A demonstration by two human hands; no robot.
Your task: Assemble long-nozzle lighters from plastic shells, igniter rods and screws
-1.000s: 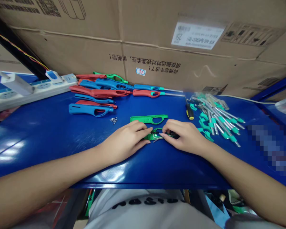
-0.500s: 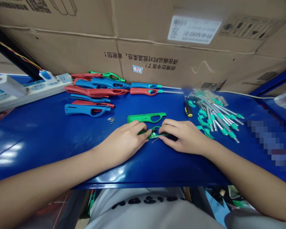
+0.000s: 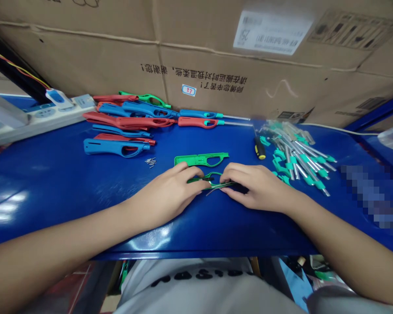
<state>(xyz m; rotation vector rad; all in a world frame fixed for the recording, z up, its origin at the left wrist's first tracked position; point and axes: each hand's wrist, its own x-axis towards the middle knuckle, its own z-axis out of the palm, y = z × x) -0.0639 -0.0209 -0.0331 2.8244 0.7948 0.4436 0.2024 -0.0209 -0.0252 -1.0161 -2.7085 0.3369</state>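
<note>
Both hands grip a green lighter casing half (image 3: 216, 175) low over the blue table. My left hand (image 3: 175, 192) is closed around its left end, with fingers curled and thumb on top. At the other end, my right hand (image 3: 252, 185) pinches the casing between thumb and fingers. A thin wire (image 3: 212, 190) sticks out below the casing, and small dark parts show inside it. Fingers cover much of the casing. Just beyond my hands lies a second green casing half (image 3: 201, 159), its hollow side showing. Left of that is a small heap of screws (image 3: 150, 162).
Red and blue lighter casings (image 3: 118, 147) are piled at the back left, beside a white power strip (image 3: 46, 115). Two long-tubed lighters (image 3: 198, 122) lie at the back. A screwdriver (image 3: 259, 149) and several metal tubes with teal fittings (image 3: 301, 157) lie right. A cardboard box (image 3: 196, 52) stands behind.
The casing in my hands has tilted a little, and its loop shows more clearly. My left thumb has shifted slightly right along it. The camera view has moved slightly.
</note>
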